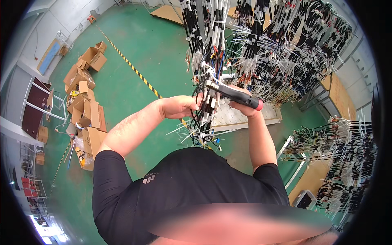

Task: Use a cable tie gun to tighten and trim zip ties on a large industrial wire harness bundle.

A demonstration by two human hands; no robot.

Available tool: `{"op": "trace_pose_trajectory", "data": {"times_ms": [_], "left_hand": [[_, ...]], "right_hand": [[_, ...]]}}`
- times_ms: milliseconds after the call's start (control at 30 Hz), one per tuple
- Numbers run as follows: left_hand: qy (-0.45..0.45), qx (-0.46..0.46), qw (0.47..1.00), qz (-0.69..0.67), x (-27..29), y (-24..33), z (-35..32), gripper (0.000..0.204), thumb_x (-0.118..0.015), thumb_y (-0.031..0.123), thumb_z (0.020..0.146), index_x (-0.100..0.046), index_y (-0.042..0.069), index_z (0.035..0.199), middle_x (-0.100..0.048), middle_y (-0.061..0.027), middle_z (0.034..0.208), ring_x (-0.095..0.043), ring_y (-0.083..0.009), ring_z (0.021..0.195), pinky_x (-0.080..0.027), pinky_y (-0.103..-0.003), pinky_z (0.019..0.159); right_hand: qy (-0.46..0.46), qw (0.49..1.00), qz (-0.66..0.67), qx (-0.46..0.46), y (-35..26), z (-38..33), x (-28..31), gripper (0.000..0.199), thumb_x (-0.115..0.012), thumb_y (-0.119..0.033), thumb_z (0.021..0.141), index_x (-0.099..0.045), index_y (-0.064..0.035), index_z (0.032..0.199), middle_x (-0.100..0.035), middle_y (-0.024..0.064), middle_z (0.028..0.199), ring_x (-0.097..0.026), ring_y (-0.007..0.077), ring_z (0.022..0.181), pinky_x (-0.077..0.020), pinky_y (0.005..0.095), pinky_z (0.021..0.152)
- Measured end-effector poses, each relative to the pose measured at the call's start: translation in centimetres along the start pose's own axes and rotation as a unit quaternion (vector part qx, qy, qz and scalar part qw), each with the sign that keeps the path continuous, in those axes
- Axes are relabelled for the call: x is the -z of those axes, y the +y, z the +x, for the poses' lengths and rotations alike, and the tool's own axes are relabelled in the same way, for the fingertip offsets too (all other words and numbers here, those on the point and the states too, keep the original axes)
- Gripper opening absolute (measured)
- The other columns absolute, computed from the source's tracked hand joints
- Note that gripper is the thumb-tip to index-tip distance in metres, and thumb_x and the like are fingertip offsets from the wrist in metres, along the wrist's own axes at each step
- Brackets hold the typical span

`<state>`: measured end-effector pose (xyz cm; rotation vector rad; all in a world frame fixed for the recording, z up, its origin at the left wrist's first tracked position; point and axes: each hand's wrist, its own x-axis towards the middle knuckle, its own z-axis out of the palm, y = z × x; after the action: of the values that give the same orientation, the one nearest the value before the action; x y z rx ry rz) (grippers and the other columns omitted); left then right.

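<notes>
cardboard boxes (87, 102) on green floor (139, 61) far left, left hand (179, 106) fingers pinched on hanging wire bundle (206, 81) at centre, right hand (241, 104) fingers clamped round black red-tipped tool (232, 94) touching bundle, more wire racks (339, 155) right

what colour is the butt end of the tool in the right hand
Pinkish red: the tool in the right hand has a black body with a pinkish-red end cap, seen in the head view.

A factory floor: green painted floor (134, 53), racks of hanging wire harnesses (286, 45), and scattered cardboard boxes (87, 106).
</notes>
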<state>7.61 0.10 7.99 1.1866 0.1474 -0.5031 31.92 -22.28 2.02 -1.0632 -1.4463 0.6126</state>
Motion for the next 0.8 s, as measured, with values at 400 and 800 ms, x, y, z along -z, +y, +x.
{"op": "trace_pose_trajectory", "data": {"times_ms": [400, 800], "left_hand": [[-0.016, -0.012, 1.000, 0.006, 0.1, 0.4, -0.7, 0.065, -0.063, 0.029, 0.090, -0.050, 0.013, 0.152, -0.048, -0.0160, 0.164, -0.048, -0.0304, 0.151, -0.038, -0.046, 0.123], [-0.015, 0.000, 1.000, 0.016, -0.8, 1.4, -1.2, 0.087, -0.066, 0.031, 0.087, -0.036, 0.012, 0.166, -0.049, -0.0136, 0.164, -0.045, -0.0284, 0.153, -0.034, -0.046, 0.127]], "right_hand": [[0.072, 0.986, -0.114, 0.102, -1.1, 0.7, 2.8, 0.042, -0.073, -0.013, 0.091, -0.071, 0.0001, 0.131, -0.072, 0.0168, 0.129, -0.067, 0.0337, 0.120, -0.0502, 0.0448, 0.107], [0.053, 0.978, -0.164, 0.118, 0.3, 2.4, 2.4, 0.042, -0.077, -0.018, 0.090, -0.074, -0.0064, 0.130, -0.070, 0.0144, 0.134, -0.066, 0.0307, 0.125, -0.0522, 0.0438, 0.107]]}}
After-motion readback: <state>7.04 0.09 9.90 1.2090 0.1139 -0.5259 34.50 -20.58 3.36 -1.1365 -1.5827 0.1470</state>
